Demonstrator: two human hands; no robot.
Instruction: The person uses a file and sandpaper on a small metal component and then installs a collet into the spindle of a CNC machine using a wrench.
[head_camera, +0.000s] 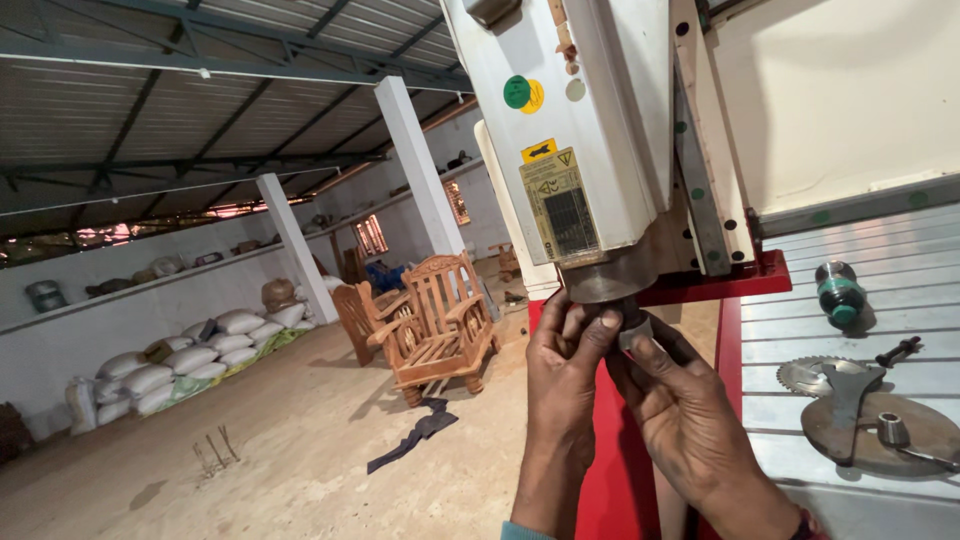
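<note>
A dark collet nut (628, 318) is sitting at the bottom of the white spindle motor (580, 130), just under its grey metal nose, right of frame centre. Both hands are reaching up to it from six o'clock. The left hand (562, 375) is pinching the nut from its nine o'clock side, thumb and fingertips closed on it, apparently to steady or turn it. The right hand (690, 415) is coming in from four o'clock, its fingers pressed together against the nut's underside, likely bracing it from below.

Behind the wrists, a red machine frame (610, 500) is running down to six o'clock. At three o'clock the grey slatted bed (860, 300) is carrying loose parts kept within reach: a green-banded cylinder (840, 290), a toothed saw blade (805, 375), a flat spanner (850, 395) lying across a round metal disc (880, 435). Toward nine o'clock, wooden chairs (430, 320) and stacked white sacks (190, 360) are standing on the dusty floor.
</note>
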